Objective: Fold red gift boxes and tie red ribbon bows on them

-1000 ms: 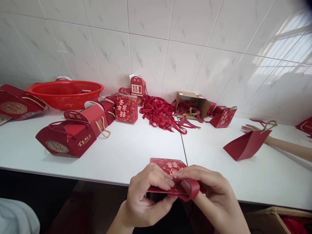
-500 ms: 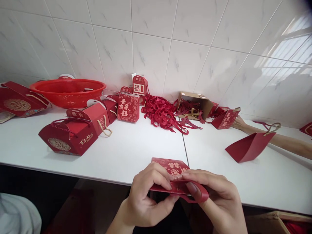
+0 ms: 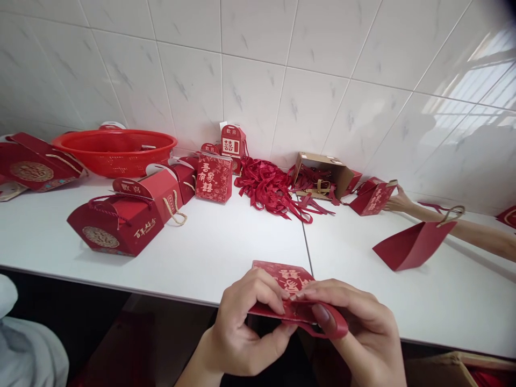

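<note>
In front of me, at the table's near edge, I hold a red gift box (image 3: 291,275) with pale lettering, tilted toward me. My left hand (image 3: 245,322) pinches its near edge between fingers and thumb. Closed over the other end of that edge is my right hand (image 3: 365,322), its thumb pressing on a looped red ribbon (image 3: 339,324) at the box's opening. Part of the ribbon passes beneath the edge, toward my left thumb. My fingers cover much of the box's near side.
Finished-looking red boxes (image 3: 116,223) stand at left beside a red plastic basket (image 3: 116,156). Red ribbons (image 3: 268,188) lie heaped near an open cardboard box (image 3: 344,180). At right, another person's hand (image 3: 399,200) touches a lettered red box (image 3: 373,198), behind a plain red box (image 3: 415,244).
My hands and the gift box stay almost in place, with only slight finger movement. The view shifts a little. The other person's hand at right has lifted slightly at its box.
</note>
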Tool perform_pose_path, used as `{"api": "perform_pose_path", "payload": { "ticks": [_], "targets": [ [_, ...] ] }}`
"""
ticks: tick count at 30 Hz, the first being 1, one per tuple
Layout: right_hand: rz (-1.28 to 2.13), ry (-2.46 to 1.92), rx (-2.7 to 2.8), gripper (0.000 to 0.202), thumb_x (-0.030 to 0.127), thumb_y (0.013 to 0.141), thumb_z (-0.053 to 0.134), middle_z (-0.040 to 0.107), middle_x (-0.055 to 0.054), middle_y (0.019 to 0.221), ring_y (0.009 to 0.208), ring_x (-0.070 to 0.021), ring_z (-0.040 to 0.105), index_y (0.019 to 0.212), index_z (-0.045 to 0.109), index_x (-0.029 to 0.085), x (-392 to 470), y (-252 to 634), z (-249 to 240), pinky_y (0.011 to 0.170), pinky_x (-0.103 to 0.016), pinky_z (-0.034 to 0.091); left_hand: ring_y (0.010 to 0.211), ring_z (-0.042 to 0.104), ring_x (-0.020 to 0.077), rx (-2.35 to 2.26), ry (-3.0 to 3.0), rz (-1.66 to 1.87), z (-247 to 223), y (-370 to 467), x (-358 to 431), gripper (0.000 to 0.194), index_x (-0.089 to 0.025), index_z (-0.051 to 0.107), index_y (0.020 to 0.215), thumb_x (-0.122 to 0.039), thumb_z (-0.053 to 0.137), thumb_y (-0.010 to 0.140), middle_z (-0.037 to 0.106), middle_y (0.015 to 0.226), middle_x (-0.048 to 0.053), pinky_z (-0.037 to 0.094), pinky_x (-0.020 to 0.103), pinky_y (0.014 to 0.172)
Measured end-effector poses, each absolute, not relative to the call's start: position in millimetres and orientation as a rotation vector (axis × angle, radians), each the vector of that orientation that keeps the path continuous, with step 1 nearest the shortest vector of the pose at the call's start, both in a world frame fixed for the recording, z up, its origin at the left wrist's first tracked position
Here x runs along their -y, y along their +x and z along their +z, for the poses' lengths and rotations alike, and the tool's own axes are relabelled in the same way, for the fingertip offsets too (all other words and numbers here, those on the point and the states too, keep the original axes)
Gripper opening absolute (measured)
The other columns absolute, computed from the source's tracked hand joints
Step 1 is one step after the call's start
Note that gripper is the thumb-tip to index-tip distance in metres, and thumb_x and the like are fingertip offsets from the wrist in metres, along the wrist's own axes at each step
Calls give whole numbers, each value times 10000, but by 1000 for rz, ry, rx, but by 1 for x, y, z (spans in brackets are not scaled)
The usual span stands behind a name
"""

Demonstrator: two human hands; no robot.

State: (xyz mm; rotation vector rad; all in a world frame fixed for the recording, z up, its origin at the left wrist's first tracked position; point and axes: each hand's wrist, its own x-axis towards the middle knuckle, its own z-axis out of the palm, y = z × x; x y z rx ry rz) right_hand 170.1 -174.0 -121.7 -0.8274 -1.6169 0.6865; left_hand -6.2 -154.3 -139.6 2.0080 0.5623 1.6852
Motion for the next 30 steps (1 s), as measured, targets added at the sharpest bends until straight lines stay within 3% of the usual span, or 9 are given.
{"api": "perform_pose_path", "payload": {
  "ticks": [6, 15, 19, 24, 30],
  "targets": [
    [709, -774, 1649, 222, 169, 817, 664, 734, -56, 931, 853, -201, 702, 1001, 720, 278, 177, 170, -119, 701, -264, 601, 680, 633, 166, -543, 1975, 1729, -140, -5, 154, 273, -181, 535, 813, -12, 650, 632, 608, 732, 27, 533, 283, 612],
    [811, -548, 1728, 230, 172, 852, 617, 732, -47, 843, 788, -192, 678, 1036, 710, 274, 169, 167, -111, 764, -337, 568, 723, 648, 159, -524, 1996, 1734, -139, -6, 152, 281, -163, 565, 840, -16, 686, 634, 661, 797, 50, 548, 268, 660],
    [812, -576, 1735, 192, 218, 843, 637, 657, -57, 885, 844, -197, 647, 1005, 717, 281, 170, 170, -116, 727, -307, 550, 729, 659, 159, -514, 1997, 1706, -140, -6, 151, 282, -163, 590, 856, -15, 705, 645, 696, 815, 52, 554, 271, 676],
    [829, -645, 1752, 166, 242, 844, 628, 527, -34, 874, 773, -154, 587, 970, 715, 307, 175, 172, -119, 644, -257, 510, 717, 667, 164, -473, 1953, 1744, -141, -3, 150, 276, -168, 590, 840, -17, 721, 649, 698, 774, 38, 556, 287, 673],
    [782, -856, 1749, 323, 209, 803, 660, 548, -68, 1050, 932, -210, 608, 1113, 621, 293, 177, 170, -122, 756, -301, 538, 709, 664, 171, -453, 1955, 1713, -142, -5, 148, 271, -185, 598, 860, -28, 702, 666, 705, 769, 42, 541, 307, 676]
  ]
}}
